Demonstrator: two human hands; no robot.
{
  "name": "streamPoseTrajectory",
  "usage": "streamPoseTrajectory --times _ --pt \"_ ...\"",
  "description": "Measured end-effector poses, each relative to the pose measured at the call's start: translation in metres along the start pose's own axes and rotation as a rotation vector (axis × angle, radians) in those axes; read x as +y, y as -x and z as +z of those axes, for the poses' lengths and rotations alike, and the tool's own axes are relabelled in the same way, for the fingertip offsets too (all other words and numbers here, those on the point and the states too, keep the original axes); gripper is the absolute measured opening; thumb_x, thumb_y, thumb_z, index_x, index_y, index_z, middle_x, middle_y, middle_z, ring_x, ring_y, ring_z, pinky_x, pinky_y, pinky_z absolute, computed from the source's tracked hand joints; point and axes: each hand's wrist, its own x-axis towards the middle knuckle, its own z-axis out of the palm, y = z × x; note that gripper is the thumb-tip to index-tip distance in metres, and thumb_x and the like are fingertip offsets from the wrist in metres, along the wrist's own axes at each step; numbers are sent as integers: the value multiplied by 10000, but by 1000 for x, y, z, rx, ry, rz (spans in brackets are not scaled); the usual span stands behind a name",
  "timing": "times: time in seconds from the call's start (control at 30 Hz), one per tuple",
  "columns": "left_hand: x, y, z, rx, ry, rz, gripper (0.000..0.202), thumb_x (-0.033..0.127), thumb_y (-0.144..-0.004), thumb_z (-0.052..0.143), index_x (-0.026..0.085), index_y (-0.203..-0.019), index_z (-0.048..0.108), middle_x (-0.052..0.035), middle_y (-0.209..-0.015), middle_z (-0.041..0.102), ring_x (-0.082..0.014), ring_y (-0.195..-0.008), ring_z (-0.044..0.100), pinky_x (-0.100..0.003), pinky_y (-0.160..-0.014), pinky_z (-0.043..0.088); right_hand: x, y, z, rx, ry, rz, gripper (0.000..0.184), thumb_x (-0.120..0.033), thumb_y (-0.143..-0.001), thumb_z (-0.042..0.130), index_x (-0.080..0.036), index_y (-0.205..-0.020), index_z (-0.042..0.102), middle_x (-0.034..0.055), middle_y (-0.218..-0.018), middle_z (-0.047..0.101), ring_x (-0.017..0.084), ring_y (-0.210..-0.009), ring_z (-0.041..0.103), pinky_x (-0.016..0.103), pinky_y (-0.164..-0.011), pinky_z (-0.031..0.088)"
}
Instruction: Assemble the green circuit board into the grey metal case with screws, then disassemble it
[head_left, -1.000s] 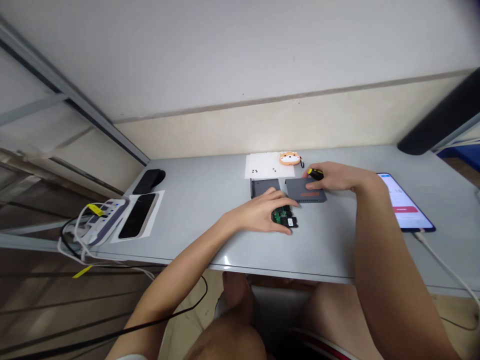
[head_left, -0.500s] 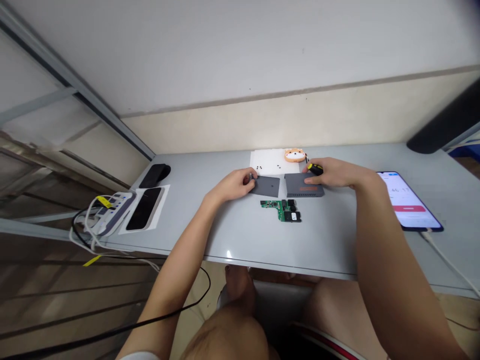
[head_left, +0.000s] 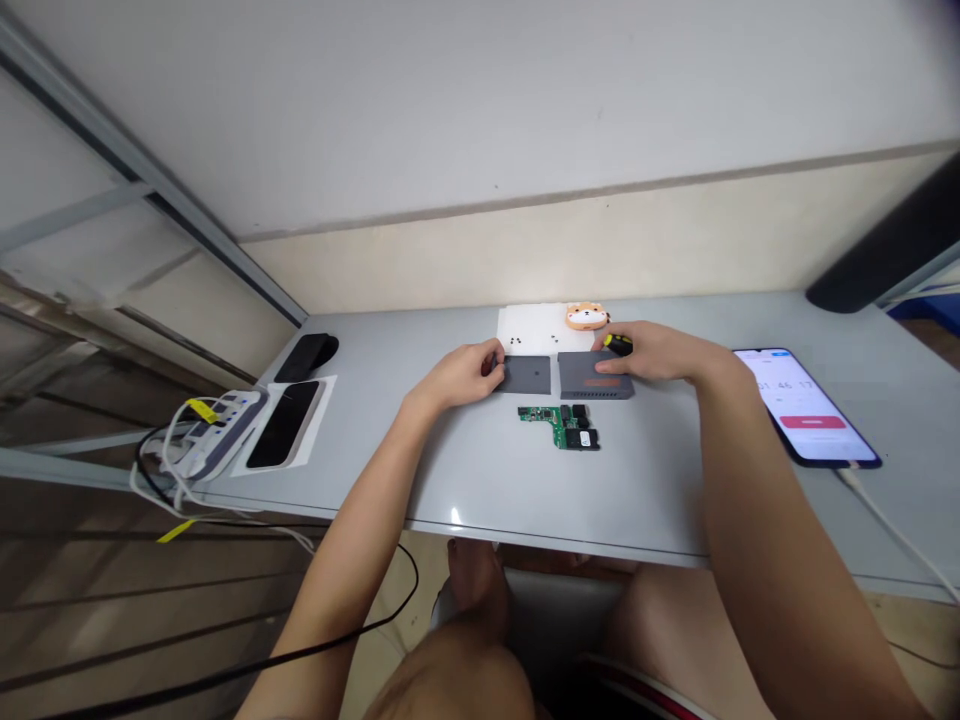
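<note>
My left hand (head_left: 471, 374) pinches the left edge of a flat dark grey cover plate (head_left: 529, 375), which lies on the desk. Just right of the plate is a grey case (head_left: 581, 376) with orange print on top and a slotted front side. The fingers of my right hand (head_left: 637, 350) grip this case at its right end. Tucked in the same hand is a screwdriver (head_left: 618, 344) with a yellow and black handle; its tip is hidden. A green circuit board (head_left: 559, 426) with black connectors lies nearer to me, touched by neither hand.
Behind the plate, white paper (head_left: 529, 325) bears several tiny dark screws (head_left: 515, 341) and an orange animal-face case (head_left: 586, 316). A lit phone (head_left: 810, 405) with a cable lies right. A power strip (head_left: 217, 435) with cables and a dark phone (head_left: 286, 425) sit left.
The grey case has shifted slightly left, closer to the cover plate. The plate has turned a little and now sits straighter beside it. Both hands keep their hold.
</note>
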Motion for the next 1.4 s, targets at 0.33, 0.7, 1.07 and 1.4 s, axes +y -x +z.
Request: streamPoseTrajectory --times 0.33,0.7,1.07,1.4 --pt "37 2 25 68 -42 450 219 405 -967 612 215 -984 719 -60 -920 690 -237 -909 631 -389 -884 482 4 -6 3 9 -24 -18 289 -375 -867 670 -230 -1117 687 71 -1036 735 260 -928 657 360 -794 486" --pt "44 5 31 -29 -38 492 206 386 -955 687 227 -1048 778 -47 -915 724 -224 -881 654 -383 -896 480 9 -6 5 39 -39 -9 280 -412 -849 702 -244 -1072 694 74 -1084 733 276 -960 661 371 -822 486" --pt "39 3 27 -49 35 437 208 413 -923 731 227 -1003 778 -32 -841 679 -208 -811 618 -348 -804 472 12 -8 6 55 -28 -41 314 -418 -849 691 -249 -1114 695 76 -1090 740 280 -949 668 377 -820 498" --pt "22 0 7 252 -90 260 393 391 -1075 412 191 -899 701 -74 -849 670 -210 -799 589 -343 -778 446 9 -4 2 10 -30 -17 297 -427 -869 672 -259 -1114 679 59 -1039 739 266 -912 665 373 -785 493"
